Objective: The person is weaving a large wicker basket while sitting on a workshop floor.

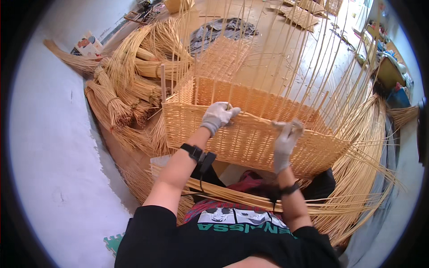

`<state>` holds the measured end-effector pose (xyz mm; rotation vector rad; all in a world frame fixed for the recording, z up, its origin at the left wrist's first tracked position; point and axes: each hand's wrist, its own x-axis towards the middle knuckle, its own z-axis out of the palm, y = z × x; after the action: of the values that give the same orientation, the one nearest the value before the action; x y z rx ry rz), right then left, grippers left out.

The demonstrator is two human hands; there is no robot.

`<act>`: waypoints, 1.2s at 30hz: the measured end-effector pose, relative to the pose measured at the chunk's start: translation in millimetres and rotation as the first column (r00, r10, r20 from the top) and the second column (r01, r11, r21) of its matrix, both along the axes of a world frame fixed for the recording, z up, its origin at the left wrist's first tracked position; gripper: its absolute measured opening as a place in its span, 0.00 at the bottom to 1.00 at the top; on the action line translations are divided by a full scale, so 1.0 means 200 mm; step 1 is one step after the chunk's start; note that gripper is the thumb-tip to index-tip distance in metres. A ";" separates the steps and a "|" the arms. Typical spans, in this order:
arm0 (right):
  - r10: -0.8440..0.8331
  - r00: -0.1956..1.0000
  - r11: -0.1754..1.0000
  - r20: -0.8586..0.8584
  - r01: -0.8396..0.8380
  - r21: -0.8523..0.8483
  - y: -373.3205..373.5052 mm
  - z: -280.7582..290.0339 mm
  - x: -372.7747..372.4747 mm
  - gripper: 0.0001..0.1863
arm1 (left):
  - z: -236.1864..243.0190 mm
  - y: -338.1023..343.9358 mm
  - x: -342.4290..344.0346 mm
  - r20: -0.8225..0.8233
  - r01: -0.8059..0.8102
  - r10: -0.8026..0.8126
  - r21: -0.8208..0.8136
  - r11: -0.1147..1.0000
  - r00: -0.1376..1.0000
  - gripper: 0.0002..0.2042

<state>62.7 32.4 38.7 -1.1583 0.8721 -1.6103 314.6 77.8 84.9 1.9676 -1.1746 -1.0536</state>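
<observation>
A long rectangular woven wicker basket (pixel 241 147) sits in front of me, its bare upright stakes (pixel 295 49) rising above the walls. My left hand (pixel 219 115), in a white glove, is closed on the near wall's top edge, left of the middle. My right hand (pixel 288 140), also gloved, is farther right on that same edge, its fingers bent round a strand at the rim; what exactly they pinch is too small to make out. Long loose pale rods (pixel 232 196) lie across my lap below the basket.
Bundles of rods (pixel 116 102) are piled at left, and more long rods (pixel 362 178) fan out at right. A dark plastic sheet (pixel 205 31) and woven panels (pixel 299 18) lie on the floor (pixel 263 67) beyond. White walls (pixel 53 156) flank both sides; assorted items (pixel 393 76) stand along the right.
</observation>
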 end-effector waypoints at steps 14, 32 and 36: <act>-0.006 0.891 0.970 -0.454 0.116 0.213 -0.22 0.21 -0.20 0.19 | -0.07 -0.16 -0.53 -0.243 0.107 -0.102 0.007 0.994 0.965 0.19; -0.186 0.924 0.972 0.333 0.124 0.198 -0.12 -0.41 -0.96 0.15 | -0.07 -0.14 -0.88 0.104 0.063 0.001 -0.609 0.791 0.995 0.19; -0.131 0.982 0.979 0.135 0.107 0.173 -0.18 -0.16 -0.91 0.16 | -0.12 -0.32 -1.06 -0.238 0.195 -0.206 -0.069 0.978 0.949 0.15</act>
<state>-118.9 -3.5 7.6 -0.8761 0.9744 -1.6623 102.0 14.6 61.9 1.6540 -1.2667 -1.3198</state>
